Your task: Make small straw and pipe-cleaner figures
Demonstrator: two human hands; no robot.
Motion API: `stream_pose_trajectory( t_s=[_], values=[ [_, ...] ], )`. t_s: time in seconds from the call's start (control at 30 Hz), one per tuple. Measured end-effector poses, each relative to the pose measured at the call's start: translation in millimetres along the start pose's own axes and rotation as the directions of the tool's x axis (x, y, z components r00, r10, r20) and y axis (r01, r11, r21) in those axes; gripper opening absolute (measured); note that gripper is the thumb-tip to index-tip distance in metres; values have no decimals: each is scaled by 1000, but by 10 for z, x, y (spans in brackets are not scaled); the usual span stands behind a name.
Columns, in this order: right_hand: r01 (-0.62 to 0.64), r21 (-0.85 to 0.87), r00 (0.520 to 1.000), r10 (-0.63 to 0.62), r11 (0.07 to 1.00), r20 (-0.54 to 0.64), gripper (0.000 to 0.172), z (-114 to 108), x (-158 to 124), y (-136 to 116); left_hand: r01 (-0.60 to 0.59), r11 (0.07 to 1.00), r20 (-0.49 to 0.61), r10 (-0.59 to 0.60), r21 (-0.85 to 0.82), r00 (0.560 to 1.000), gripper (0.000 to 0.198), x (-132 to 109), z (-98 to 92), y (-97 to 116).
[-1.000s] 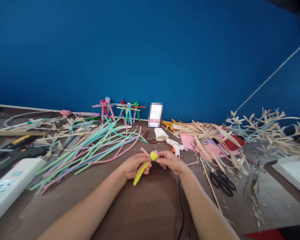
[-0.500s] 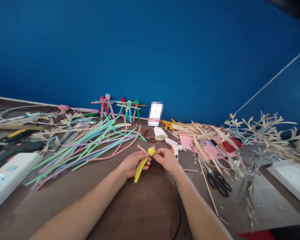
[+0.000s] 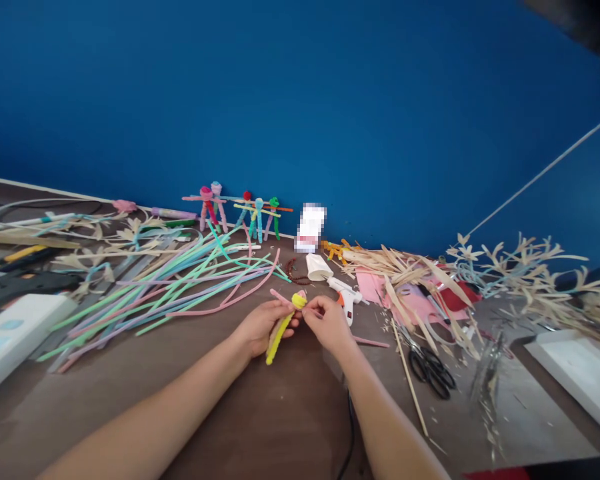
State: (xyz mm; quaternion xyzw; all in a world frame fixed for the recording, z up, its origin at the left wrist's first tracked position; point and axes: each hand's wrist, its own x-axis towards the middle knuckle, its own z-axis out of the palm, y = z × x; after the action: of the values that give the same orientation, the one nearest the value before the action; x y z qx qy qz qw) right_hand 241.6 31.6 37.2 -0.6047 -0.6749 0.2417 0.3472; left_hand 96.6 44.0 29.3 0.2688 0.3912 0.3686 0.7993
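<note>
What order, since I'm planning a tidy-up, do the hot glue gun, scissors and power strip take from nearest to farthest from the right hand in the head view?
1. Hot glue gun: just ahead of the right hand, slightly to its right.
2. Scissors: farther right on the table.
3. Power strip: far off at the left edge of the view.

The left hand [image 3: 261, 328] grips a yellow pipe cleaner [image 3: 279, 339]; the right hand [image 3: 329, 325] pinches its tip.

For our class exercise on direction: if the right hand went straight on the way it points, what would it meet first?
The right hand would meet the yellow pipe cleaner first; its fingertips seem already on it, though depth is unclear.
</note>
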Motion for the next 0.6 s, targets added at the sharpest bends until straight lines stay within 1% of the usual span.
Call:
stream_pose_trajectory(
  t_s=[0.07, 0.13, 0.23, 0.3, 0.4, 0.5, 0.6],
  values=[
    [-64, 88, 996, 58, 994, 74, 11, 1, 29, 48, 1, 1000, 20, -1, 26, 1000, 6, -5, -3, 5],
    [-95, 147, 990, 78, 985, 117, 11, -4, 53, 83, 3, 998, 38, -5, 59, 999, 7, -8, -8, 10],
    [-109, 123, 986, 92, 986, 138, 8, -14, 59, 92, -11, 994, 30, 8, 104, 1000, 7, -8, -3, 0],
    [-76, 42, 993, 72, 996, 97, 7, -13, 43, 68, -31, 994, 6, 30, 105, 1000, 7, -5, 14, -20],
    [29, -122, 998, -35, 992, -44, 7, 7, 1, -3, -50, 997, -67, 54, 60, 996, 5, -2, 49, -58],
    [108, -324, 974, -164, 940, -153, 8, 31, -43, -101, -62, 998, -144, 59, -20, 988, 4, 0, 71, -86],
    [165, -468, 944, -276, 868, -179, 9, 39, -72, -185, -67, 989, -145, 48, -130, 988, 6, -1, 78, -95]
  ],
)
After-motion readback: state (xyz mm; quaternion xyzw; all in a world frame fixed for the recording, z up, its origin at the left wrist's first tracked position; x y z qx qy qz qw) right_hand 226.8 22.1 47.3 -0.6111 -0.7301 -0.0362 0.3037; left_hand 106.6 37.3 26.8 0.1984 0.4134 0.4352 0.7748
